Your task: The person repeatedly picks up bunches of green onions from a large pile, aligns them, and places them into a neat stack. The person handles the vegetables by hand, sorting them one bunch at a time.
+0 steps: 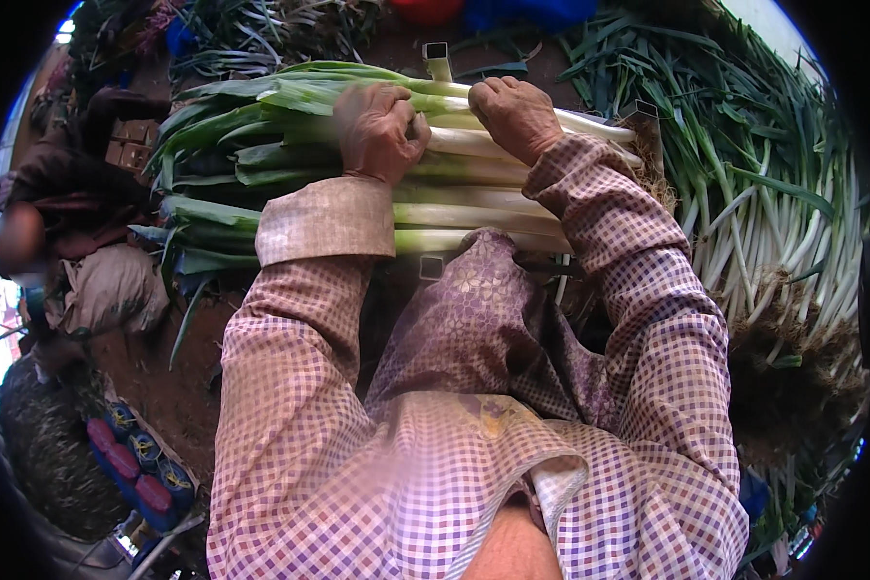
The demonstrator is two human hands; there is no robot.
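Observation:
A row of leeks point(483, 215) lies crosswise in front of me, green leaves to the left and white stalks with roots to the right. My left hand point(382, 135) rests on the far leeks where green turns to white, its fingers curled and its thumb bent in. To its right, my right hand point(517, 118) has its fingers wrapped over a white stalk at the far side of the row. Both palms face down, so their undersides are hidden. Below the row, a purple floral cloth point(474, 309) covers my lap and touches the nearest stalks.
Square metal posts stand at the row's far side point(437, 60) and near side point(431, 269). A big heap of leeks point(793, 213) fills the right. Another person point(77, 213) is close on the left. Lower left holds a blue tray point(155, 517) with red, rounded things.

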